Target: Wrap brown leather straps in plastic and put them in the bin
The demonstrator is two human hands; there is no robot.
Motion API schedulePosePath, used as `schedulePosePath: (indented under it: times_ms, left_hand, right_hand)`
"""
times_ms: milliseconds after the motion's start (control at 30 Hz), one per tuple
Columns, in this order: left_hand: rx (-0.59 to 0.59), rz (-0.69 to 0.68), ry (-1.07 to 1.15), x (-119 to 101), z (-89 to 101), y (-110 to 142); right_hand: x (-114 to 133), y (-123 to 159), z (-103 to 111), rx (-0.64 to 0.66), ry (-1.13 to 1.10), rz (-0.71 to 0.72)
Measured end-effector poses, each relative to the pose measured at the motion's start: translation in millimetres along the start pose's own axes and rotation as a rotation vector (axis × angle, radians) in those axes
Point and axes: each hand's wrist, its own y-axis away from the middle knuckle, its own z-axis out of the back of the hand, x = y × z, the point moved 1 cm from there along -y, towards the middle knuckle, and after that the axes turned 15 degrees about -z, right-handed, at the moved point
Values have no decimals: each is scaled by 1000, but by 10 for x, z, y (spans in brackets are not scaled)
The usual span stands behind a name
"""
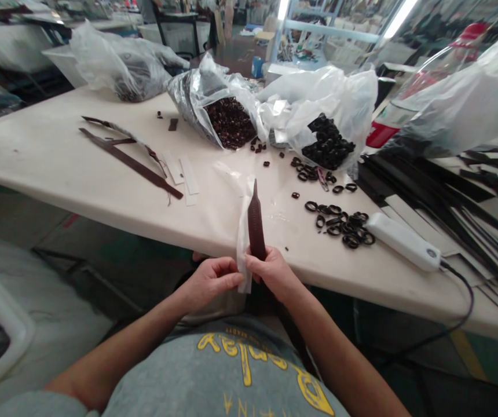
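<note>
My right hand [274, 272] is closed around a dark brown pointed leather strap [255, 221], held upright at the table's near edge. A clear plastic sleeve [244, 243] hangs along the strap's left side. My left hand [211, 279] pinches the lower part of that sleeve with fingers closed. Both hands sit just below the edge of the cream table [58, 156].
Open bags of brown loops [230, 121] and black loops [328, 143] lie at the back. Loose black rings [340, 223] and a white corded tool [405, 240] sit to the right. A pile of dark straps [461, 197] fills the far right; brown straps [130, 162] lie left.
</note>
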Motion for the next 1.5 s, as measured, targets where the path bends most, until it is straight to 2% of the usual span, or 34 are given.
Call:
schedulePosePath:
  times_ms: [100, 233, 333, 467, 567, 667, 800, 1000, 1100, 1200, 1367, 1500]
  left_hand:
    - [-16, -17, 68, 31, -43, -16]
    - [-37, -62, -13, 93, -81, -41]
    - [-30, -76, -11, 123, -80, -49]
    - [-50, -6, 13, 103, -59, -56]
    - [-9, 113, 86, 69, -71, -63]
    - [-2, 157, 138, 43, -87, -74]
    - [-168, 110, 202, 13, -36, -102]
    - [-461, -49, 460, -146, 133, -204]
    - [-561, -150, 511, -210, 220, -270]
    - [-615, -190, 526, -224, 307, -313]
    - [-665, -188, 504, -205, 408, -317]
    - [-678, -177, 504, -172, 427, -308]
  right_hand:
    - [29, 68, -5, -75, 245, 119]
    - [91, 170, 11, -139, 557, 190]
    - [118, 211, 69, -151, 645, 204]
    - [105, 220, 153, -122, 541, 210]
    - [57, 201, 191, -96, 444, 189]
    - [8, 195, 221, -46, 342, 169]
    - [29, 255, 321, 24, 158, 162]
    - [86, 373, 566, -91, -112, 106]
    - [-1, 445, 580, -115, -108, 94]
    - [-152, 575, 559, -217, -84, 118]
    - [-355, 820, 581, -354, 65, 232]
    - [-365, 869, 559, -357, 203, 259]
